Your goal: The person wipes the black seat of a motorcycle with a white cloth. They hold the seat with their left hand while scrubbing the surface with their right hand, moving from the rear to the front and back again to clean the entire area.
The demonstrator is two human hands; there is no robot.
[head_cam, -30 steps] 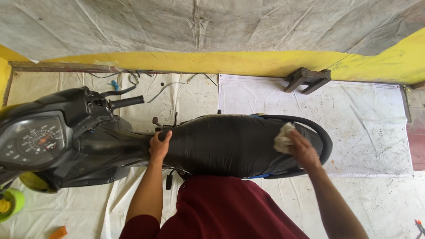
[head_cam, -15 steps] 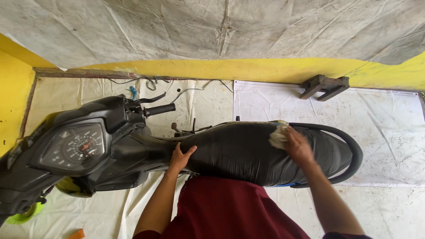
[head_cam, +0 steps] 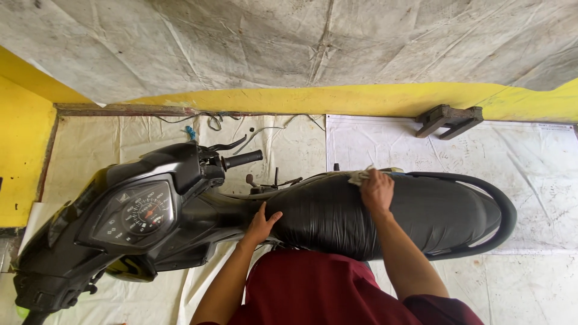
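Nearest the camera is the person's maroon shirt (head_cam: 325, 295), with both forearms reaching up from it to a black scooter that lies across the view. The left hand (head_cam: 260, 224) is spread open, palm flat on the front end of the seat (head_cam: 421, 210) at about 9 o'clock of it, holding nothing and seemingly bracing the machine. The right hand (head_cam: 377, 189) sits at the seat's far edge, around 12 o'clock, fingers curled down over a pale rag (head_cam: 360, 176) that peeps out beyond the knuckles. The step in hand looks like wiping the seat; judging by this, the next stroke calls for steady pressure on the rag across the wrinkled cover while the left palm steadies the front. Toward 9 o'clock lie the dashboard (head_cam: 139, 212) and a handlebar grip (head_cam: 243, 159). Farther off are the pale floor sheet (head_cam: 433, 150), a small wooden stand (head_cam: 448, 119) at 1 o'clock and the yellow wall base (head_cam: 337, 99).
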